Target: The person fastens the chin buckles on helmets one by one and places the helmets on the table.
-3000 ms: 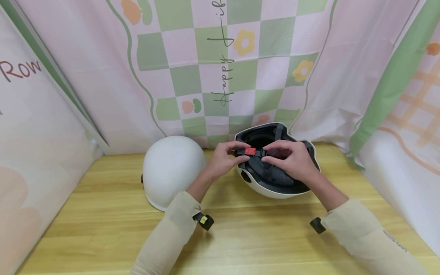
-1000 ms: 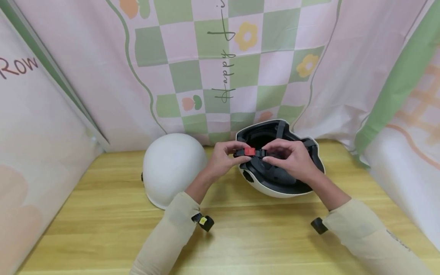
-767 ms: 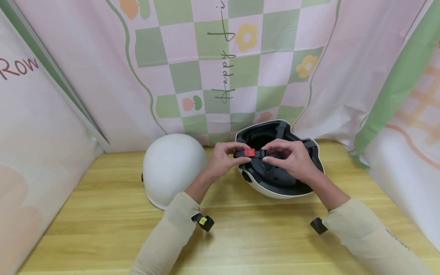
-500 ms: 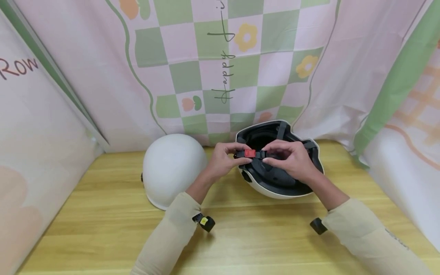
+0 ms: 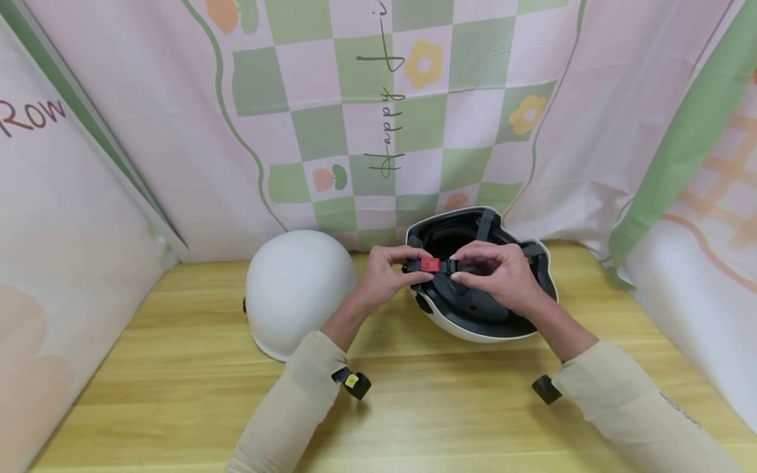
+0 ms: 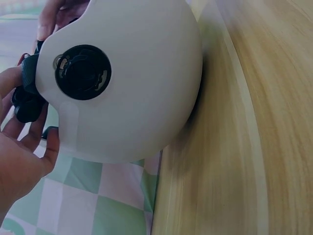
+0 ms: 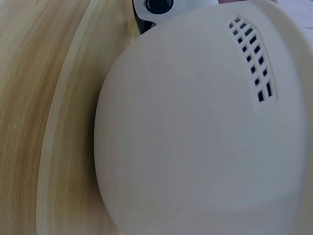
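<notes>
A white helmet [image 5: 481,334] lies upside down on the table, its black padded inside facing up. Over its opening runs a black chin strap with a buckle [image 5: 430,265] that has a red button. My left hand [image 5: 384,276] pinches the red-button part between thumb and fingers. My right hand [image 5: 499,272] pinches the black strap piece just right of it; the two parts meet between my hands. In the left wrist view, the helmet [image 6: 132,78] shows a round black side fitting, with the left hand [image 6: 22,156] at its rim. The right wrist view holds mostly the white shell [image 7: 195,127] with vent slots.
A second white helmet [image 5: 300,289] sits dome up on the wooden table [image 5: 177,394], left of my left forearm. Behind the table hangs a checked green and pink curtain [image 5: 367,125]. Small black cameras sit on both wrists.
The camera view has tilted a little since the earliest frame. Both hands keep their grip on the buckle and strap, which have shifted only slightly.
</notes>
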`<state>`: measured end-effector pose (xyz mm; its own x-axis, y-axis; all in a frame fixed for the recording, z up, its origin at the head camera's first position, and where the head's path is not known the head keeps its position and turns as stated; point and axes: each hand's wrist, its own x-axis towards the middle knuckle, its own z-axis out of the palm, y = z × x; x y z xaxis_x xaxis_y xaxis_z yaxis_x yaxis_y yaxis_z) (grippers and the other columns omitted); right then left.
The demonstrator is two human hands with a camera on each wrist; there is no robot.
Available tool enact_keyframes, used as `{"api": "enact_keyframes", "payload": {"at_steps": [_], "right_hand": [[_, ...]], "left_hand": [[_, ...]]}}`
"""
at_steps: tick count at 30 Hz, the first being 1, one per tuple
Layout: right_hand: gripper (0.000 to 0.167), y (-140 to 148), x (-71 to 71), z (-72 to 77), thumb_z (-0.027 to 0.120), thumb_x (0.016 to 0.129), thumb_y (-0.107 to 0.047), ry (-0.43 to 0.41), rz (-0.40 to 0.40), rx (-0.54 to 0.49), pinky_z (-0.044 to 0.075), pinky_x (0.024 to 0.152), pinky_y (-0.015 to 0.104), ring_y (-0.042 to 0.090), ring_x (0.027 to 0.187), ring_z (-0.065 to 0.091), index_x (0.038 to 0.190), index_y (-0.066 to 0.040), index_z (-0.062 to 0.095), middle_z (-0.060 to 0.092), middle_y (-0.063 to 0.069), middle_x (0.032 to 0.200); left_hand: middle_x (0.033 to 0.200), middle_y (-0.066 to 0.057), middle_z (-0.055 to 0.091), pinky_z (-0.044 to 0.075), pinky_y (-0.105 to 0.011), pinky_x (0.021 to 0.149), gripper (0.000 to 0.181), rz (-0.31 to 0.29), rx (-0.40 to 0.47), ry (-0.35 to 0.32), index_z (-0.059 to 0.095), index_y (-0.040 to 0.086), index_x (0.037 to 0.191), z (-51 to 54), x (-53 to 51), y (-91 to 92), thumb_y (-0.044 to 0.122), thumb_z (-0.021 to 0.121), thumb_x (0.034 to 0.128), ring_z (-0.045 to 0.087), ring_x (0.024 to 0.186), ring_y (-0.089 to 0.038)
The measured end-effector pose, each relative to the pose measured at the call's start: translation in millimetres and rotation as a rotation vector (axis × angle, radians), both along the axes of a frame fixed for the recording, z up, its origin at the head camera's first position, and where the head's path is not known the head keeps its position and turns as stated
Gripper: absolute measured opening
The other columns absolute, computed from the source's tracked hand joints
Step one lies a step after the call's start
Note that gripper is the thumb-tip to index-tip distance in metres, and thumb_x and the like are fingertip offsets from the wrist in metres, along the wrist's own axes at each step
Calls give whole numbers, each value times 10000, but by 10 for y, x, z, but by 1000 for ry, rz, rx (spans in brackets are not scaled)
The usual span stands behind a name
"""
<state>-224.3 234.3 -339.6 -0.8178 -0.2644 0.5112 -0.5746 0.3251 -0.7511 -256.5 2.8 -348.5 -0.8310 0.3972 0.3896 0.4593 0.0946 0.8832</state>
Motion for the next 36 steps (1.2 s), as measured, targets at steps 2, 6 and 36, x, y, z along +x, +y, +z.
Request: {"api": "enact_keyframes", "payload": {"at_steps": [2, 6, 36], "right_hand": [[207, -1, -1, -4, 785, 797, 28, -1, 1, -1, 536, 691, 145, 37, 822, 634, 999, 23, 738, 679, -150, 958], [209, 0, -3, -13, 785, 797, 29, 2, 7, -8, 542, 713, 141, 25, 836, 643, 1000, 28, 737, 681, -150, 961], [223, -64, 8, -7, 792, 793, 22, 3, 33, -3, 544, 712, 147, 19, 843, 662, 1007, 7, 731, 688, -134, 956]], "left_hand": [[1053, -143, 747, 532, -330, 783, 240, 1, 0, 2, 765, 48, 1033, -3, 1, 1, 78, 817, 800, 575, 889, -137], [1047, -141, 751, 518, -273, 796, 244, 7, -4, 11, 766, 48, 1031, -6, 6, 4, 82, 821, 796, 585, 904, -133], [1069, -118, 749, 451, -233, 859, 256, -21, -66, 54, 750, 57, 1057, -7, 5, 5, 109, 812, 814, 576, 923, -85]]}}
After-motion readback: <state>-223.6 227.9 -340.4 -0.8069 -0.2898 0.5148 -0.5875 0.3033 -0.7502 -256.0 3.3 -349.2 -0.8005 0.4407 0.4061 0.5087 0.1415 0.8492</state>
